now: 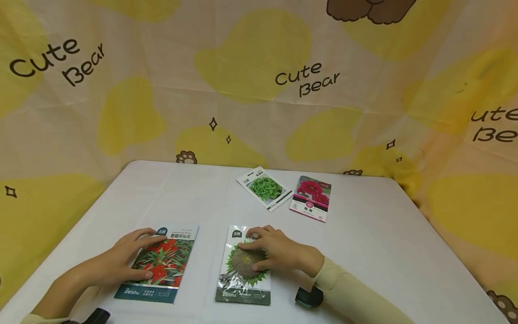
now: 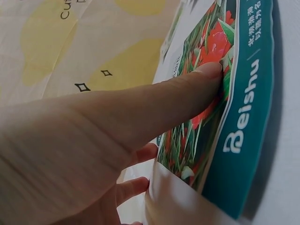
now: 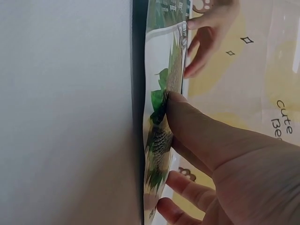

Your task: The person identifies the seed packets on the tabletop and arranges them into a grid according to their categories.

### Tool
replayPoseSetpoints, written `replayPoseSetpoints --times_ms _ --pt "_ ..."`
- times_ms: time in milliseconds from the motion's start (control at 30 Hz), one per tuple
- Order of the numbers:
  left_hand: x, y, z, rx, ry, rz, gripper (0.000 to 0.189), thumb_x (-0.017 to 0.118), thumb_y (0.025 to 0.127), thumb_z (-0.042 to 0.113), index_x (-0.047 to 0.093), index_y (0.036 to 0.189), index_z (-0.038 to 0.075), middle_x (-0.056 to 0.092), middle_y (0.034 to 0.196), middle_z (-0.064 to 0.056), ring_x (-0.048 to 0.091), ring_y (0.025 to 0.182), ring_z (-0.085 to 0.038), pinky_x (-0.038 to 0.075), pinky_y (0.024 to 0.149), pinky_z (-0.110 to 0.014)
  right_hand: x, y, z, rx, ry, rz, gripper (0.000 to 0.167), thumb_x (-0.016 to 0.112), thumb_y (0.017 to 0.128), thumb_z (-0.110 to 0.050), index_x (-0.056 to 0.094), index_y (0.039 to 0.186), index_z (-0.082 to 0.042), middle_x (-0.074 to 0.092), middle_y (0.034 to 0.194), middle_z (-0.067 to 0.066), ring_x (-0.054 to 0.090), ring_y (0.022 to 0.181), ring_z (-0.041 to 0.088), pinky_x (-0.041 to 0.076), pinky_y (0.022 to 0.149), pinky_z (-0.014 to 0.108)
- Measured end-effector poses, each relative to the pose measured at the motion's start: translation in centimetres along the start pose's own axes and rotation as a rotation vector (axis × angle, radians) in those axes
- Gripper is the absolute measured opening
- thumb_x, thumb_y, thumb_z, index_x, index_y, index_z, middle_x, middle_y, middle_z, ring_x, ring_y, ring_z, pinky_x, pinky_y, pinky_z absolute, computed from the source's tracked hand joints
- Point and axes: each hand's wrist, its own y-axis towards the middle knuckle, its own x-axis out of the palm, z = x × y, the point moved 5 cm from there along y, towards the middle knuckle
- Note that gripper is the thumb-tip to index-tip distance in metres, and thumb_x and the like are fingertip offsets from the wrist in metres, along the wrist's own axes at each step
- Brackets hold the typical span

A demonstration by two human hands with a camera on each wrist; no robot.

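In the head view, rested the left hand (image 1: 129, 256) on the double balsam seed packet (image 1: 171, 261), with fingers across its upper left part and thumb on the red flowers lower down. Had a wide grip there, with fingers nearly straight and thumb well apart. Rested the right hand (image 1: 279, 249) on the sunflower seed packet (image 1: 243, 264), placed to the right of the balsam one on the white table (image 1: 364, 234). Had a fairly wide grip here too, with fingers loosely bent over the upper part and thumb on the brown flower centre. Saw the green-leaf packet (image 1: 265, 189) and the magenta-flower packet (image 1: 310, 198) farther back, both slanted, just beside each other. Noted the "Cute Bear" cloth (image 1: 174, 90) behind.

In the left wrist view, had the thumb flat on the red flowers near the teal "Beishu" band, with other fingertips at the opposite edge.

In the right wrist view, had the thumb tip against the face of the sunflower seed packet, with two fingertips at its far edge. Saw the left hand beyond.
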Motion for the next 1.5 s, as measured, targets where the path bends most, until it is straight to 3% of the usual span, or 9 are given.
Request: replayPoseSetpoints --times_ms 300,500,833,1500 --pt "-0.2 0.1 0.1 0.011 -0.017 0.011 0.078 0.087 0.071 0.046 0.057 0.140 0.024 0.046 0.140 -0.016 0.042 0.126 -0.043 0.039 0.094 -0.072 0.5 0.9 -1.0 -0.002 -0.017 -0.019 0.062 0.077 0.088 -0.040 0.054 0.146 -0.032 0.048 0.149 0.001 0.045 0.127 0.019 0.039 0.097 0.037" --pt "-0.3 -0.1 0.0 0.006 -0.032 0.008 0.078 0.088 0.071 0.046 0.058 0.139 0.024 0.045 0.140 -0.015 0.042 0.126 -0.043 0.039 0.094 -0.073 0.4 1.5 -1.8 -0.031 -0.014 -0.005 0.063 0.078 0.087 -0.039 0.055 0.146 -0.030 0.050 0.146 0.002 0.047 0.123 0.020 0.040 0.095 0.037" --pt "-0.2 -0.1 0.1 -0.015 -0.036 -0.014 0.079 0.088 0.071 0.045 0.057 0.140 0.022 0.044 0.140 -0.015 0.041 0.126 -0.044 0.039 0.094 -0.075 0.7 2.5 -2.7 -0.012 -0.048 -0.020 0.064 0.077 0.087 -0.042 0.053 0.147 -0.033 0.049 0.149 0.000 0.046 0.128 0.018 0.040 0.099 0.036" --pt "-0.3 -0.2 0.1 0.007 -0.030 0.003 0.078 0.089 0.071 0.043 0.057 0.139 0.019 0.045 0.140 -0.016 0.042 0.125 -0.044 0.039 0.093 -0.073 0.8 2.7 -3.2 -0.064 -0.087 -0.022 0.065 0.075 0.088 -0.044 0.052 0.148 -0.032 0.050 0.146 0.000 0.048 0.127 0.017 0.044 0.102 0.036"
